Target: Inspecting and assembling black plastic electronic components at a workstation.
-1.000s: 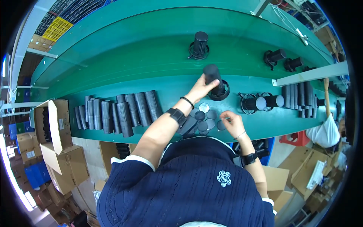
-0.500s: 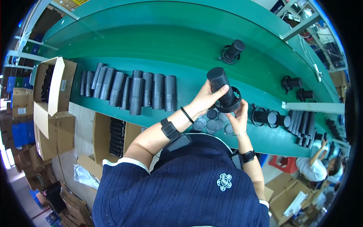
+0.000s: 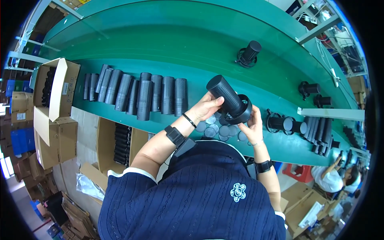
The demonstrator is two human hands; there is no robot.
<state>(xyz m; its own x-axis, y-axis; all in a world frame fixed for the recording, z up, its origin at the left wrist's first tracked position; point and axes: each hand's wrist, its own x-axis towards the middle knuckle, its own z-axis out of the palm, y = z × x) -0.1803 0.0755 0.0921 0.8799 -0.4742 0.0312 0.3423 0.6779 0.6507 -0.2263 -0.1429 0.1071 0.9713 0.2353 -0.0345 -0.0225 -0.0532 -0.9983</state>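
My left hand (image 3: pixel 205 108) is wrapped round a black cylindrical microphone (image 3: pixel 222 93) with a perforated body. It tilts up and to the left. Around its lower end sits a black ring-shaped shock mount (image 3: pixel 242 116), gripped at its right side by my right hand (image 3: pixel 254 127). Some of the right fingers are hidden behind the ring. On the green bench just below lie several round grey discs (image 3: pixel 210 132), partly covered by the hands and mount. To the left, several similar black microphones (image 3: pixel 145 100) lie in an uneven row.
Another mounted microphone (image 3: pixel 251 52) stands on the far side of the green bench (image 3: pixel 160 52). More mounted ones (image 3: pixel 280 123) and a stack of black tubes (image 3: pixel 318 134) are at right. An open carton (image 3: pixel 60 90) stands at left. A co-worker (image 3: pixel 328 176) is at far right.
The microphone has tipped further left, and my left hand has come down and left with it. My right hand still grips the shock mount, which has shifted slightly left.
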